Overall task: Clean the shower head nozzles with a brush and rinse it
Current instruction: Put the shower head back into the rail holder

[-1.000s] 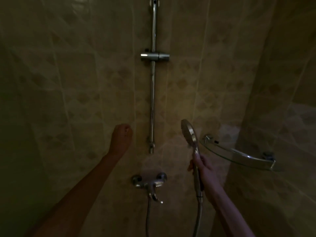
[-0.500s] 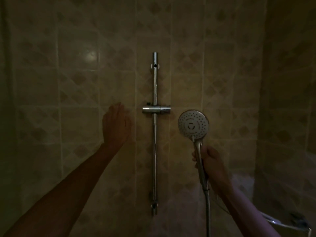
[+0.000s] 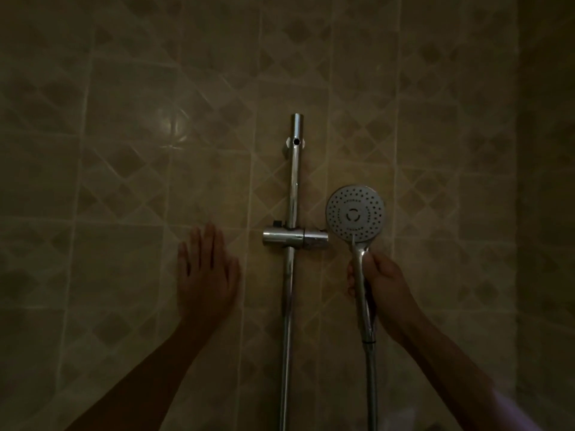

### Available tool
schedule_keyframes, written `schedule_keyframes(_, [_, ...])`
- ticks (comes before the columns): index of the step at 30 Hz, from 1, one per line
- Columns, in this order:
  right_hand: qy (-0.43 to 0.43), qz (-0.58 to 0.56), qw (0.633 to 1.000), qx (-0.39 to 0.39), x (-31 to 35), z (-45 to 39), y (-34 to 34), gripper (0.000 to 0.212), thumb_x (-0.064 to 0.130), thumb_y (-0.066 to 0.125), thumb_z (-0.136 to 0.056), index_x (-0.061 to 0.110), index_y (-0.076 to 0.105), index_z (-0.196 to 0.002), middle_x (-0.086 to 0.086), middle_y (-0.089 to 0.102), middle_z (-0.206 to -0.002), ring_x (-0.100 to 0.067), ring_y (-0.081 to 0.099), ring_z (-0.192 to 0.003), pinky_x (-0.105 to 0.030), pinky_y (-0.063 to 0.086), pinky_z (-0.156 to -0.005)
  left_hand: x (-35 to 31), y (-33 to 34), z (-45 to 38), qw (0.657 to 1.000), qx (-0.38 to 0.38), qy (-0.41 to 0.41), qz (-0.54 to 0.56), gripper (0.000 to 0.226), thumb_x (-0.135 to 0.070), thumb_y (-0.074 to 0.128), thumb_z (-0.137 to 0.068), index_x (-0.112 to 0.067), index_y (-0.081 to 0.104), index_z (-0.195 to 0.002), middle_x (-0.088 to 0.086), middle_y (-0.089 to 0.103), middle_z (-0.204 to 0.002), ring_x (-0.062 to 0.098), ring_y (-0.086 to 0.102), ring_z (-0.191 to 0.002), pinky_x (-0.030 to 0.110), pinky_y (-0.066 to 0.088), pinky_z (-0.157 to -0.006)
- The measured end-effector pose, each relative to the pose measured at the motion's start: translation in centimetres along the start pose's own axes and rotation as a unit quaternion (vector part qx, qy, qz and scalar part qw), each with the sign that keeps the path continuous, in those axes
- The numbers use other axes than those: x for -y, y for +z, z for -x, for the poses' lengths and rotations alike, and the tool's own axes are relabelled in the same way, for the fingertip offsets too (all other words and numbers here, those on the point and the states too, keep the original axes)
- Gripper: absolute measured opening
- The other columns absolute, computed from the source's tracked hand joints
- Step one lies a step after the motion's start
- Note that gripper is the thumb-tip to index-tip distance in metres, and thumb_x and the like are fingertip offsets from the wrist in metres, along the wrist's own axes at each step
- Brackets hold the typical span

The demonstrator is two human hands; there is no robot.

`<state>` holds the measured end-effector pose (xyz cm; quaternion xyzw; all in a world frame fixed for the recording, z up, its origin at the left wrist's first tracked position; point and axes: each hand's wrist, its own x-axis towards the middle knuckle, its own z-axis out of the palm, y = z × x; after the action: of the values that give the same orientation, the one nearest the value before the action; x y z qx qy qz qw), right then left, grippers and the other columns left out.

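My right hand [image 3: 384,287] gripped the shower head [image 3: 355,213] by its handle, nozzles facing me, just right of the rail bracket [image 3: 295,238]. Left hand [image 3: 207,276] flat, fingers straight, near the tiled wall [image 3: 124,181].

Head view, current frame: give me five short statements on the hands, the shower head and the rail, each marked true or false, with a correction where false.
1. The right hand grips the shower head by its handle. True.
2. The shower head sits docked in the holder bracket. False: it is held beside the bracket, to its right.
3. The left hand holds a brush. False: it is open, fingers straight, and empty.
4. The nozzle face is turned toward the camera. True.
5. The slide rail lies horizontal. False: it stands vertical on the tiled wall.
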<state>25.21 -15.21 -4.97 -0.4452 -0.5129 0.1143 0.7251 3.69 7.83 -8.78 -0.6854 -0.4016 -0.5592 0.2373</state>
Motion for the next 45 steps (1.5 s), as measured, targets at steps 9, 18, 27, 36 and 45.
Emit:
schedule_keyframes(9, [-0.04, -0.016, 0.998, -0.045, 5.4, -8.2, 3.4, 0.031, 0.011, 0.035, -0.094, 0.01, 0.061, -0.078, -0.002, 0.064, -0.065, -0.015, 0.059, -0.058, -0.029, 0.05, -0.055, 0.2, 0.7, 0.1, 0.996, -0.079, 0.017, -0.028, 0.064, -0.043, 0.026, -0.097, -0.013, 0.013, -0.152, 0.007, 0.011, -0.161, 0.025, 0.01, -0.149, 0.05, 0.009, -0.119])
schedule_keyframes(18, [-0.1, -0.066, 0.992, 0.029, 11.2, -10.5, 7.6, 0.02, 0.007, 0.045, -0.078, 0.012, 0.061, -0.067, -0.004, 0.058, -0.064, -0.014, 0.055, -0.058, -0.027, 0.048, -0.058, -0.2, 0.0, 0.2, 0.997, -0.073, 0.008, -0.039, 0.062, -0.04, 0.027, -0.097, -0.012, 0.018, -0.151, 0.008, 0.016, -0.16, 0.024, 0.01, -0.149, 0.051, 0.011, -0.119])
schedule_keyframes(27, [-0.095, -0.12, 0.988, 0.038, 11.5, -11.3, 9.0, 0.026, 0.006, 0.042, -0.088, 0.01, 0.056, -0.068, -0.004, 0.054, -0.062, -0.015, 0.051, -0.054, -0.028, 0.045, -0.055, -0.1, -0.1, 0.2, 0.996, -0.075, 0.013, -0.041, 0.062, -0.039, 0.029, -0.096, -0.011, 0.019, -0.151, 0.009, 0.017, -0.16, 0.025, 0.012, -0.148, 0.051, 0.012, -0.119])
schedule_keyframes(36, [-0.187, -0.005, 0.982, -0.01, 8.4, -10.0, 7.8, 0.029, 0.018, 0.035, -0.104, 0.009, 0.06, -0.09, -0.006, 0.064, -0.078, -0.01, 0.062, -0.066, -0.025, 0.053, -0.064, 0.1, 0.3, 0.2, 0.997, -0.057, 0.014, -0.039, 0.063, -0.039, 0.03, -0.096, -0.011, 0.016, -0.152, 0.009, 0.013, -0.161, 0.025, 0.01, -0.149, 0.051, 0.011, -0.119])
schedule_keyframes(45, [-0.174, 0.014, 0.985, -0.005, 7.6, -10.1, 7.0, 0.032, 0.019, 0.038, -0.103, -0.006, 0.058, -0.105, -0.007, 0.067, -0.086, -0.007, 0.065, -0.07, -0.02, 0.053, -0.063, -0.4, -1.8, 0.1, 0.999, 0.029, 0.017, -0.037, 0.064, -0.039, 0.03, -0.096, -0.009, 0.018, -0.151, 0.012, 0.014, -0.16, 0.026, 0.006, -0.149, 0.052, 0.008, -0.119])
